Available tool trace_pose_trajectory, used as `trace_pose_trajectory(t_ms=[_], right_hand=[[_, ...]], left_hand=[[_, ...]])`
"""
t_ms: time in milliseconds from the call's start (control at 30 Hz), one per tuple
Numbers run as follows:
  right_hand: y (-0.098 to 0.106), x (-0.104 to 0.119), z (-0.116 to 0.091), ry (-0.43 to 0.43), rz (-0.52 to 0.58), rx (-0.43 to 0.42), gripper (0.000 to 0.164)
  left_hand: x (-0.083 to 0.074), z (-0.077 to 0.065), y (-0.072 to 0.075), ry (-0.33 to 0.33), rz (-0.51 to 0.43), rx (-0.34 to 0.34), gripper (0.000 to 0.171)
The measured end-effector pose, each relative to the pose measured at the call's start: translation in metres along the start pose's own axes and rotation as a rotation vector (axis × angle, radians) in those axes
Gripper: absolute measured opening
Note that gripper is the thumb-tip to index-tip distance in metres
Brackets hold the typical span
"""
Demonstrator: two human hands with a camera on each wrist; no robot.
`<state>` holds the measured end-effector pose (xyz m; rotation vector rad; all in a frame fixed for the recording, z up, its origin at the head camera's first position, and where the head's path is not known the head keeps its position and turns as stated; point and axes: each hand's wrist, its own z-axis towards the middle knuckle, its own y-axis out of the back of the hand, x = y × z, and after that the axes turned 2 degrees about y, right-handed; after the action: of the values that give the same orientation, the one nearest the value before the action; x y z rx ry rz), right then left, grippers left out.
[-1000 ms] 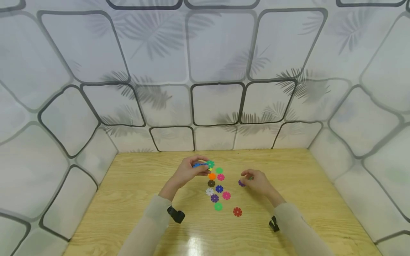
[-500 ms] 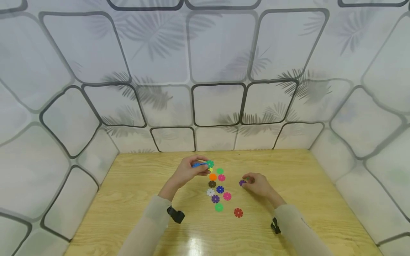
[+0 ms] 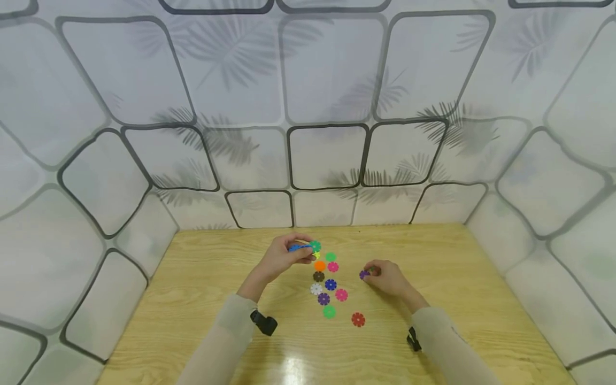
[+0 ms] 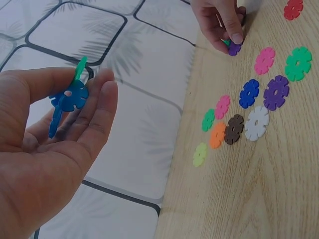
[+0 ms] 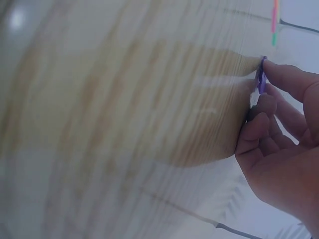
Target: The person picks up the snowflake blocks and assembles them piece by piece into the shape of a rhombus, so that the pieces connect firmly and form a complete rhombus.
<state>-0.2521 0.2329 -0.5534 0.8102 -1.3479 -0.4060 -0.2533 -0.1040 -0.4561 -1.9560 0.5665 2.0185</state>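
Observation:
My left hand [image 3: 284, 255] is raised over the far part of the table, holding snowflake discs joined together. In the left wrist view, a blue snowflake disc [image 4: 79, 94] faces the camera, a second blue one stands edge-on below it, and a green snowflake disc [image 4: 79, 70] sticks up by the thumb. To the right of the loose pieces, my right hand [image 3: 391, 279] pinches a purple snowflake disc [image 5: 263, 85] between thumb and fingers, close over the tabletop. A bit of green [image 4: 227, 42] shows beside that disc, mostly hidden by the fingers.
Several loose snowflake discs lie flat between the hands, among them orange [image 4: 216, 141], brown [image 4: 231, 133], white [image 4: 253, 128] and yellow [image 4: 198, 158]. A red disc [image 3: 355, 322] lies nearest me. Patterned fabric walls [image 3: 327, 160] rise at the table's back and sides.
The right hand's fingers have shifted slightly towards me, and more of the purple disc shows. My left hand keeps its place with the joined discs.

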Motion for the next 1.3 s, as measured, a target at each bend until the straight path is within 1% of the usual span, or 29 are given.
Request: trace_pose_trajectory(t_ms=[167,367,567,767,933,1300], right_hand=[[0.0,0.003,-0.001,0.009,0.008,-0.017,0.02],[0.002,0.01,-0.004,0.011,0.034,-0.021,0.017],[0.005,0.016,-0.004,0.011,0.04,-0.022,0.016],[0.011,0.022,0.003,0.069,0.069,-0.041,0.014],[0.017,0.033,0.008,0.123,0.117,-0.051,0.013],[0.026,0.064,0.009,0.167,0.131,-0.094,0.013]], left_hand=[[-0.001,0.0,-0.001,0.005,-0.008,-0.007,0.032],[-0.002,0.0,0.0,0.003,0.004,-0.012,0.032],[-0.003,-0.001,0.0,0.003,0.005,-0.004,0.033],[-0.003,-0.001,-0.001,-0.001,-0.005,-0.001,0.033],[-0.003,-0.001,-0.001,-0.002,-0.01,-0.006,0.032],[-0.005,0.0,-0.002,0.006,-0.006,-0.002,0.031]])
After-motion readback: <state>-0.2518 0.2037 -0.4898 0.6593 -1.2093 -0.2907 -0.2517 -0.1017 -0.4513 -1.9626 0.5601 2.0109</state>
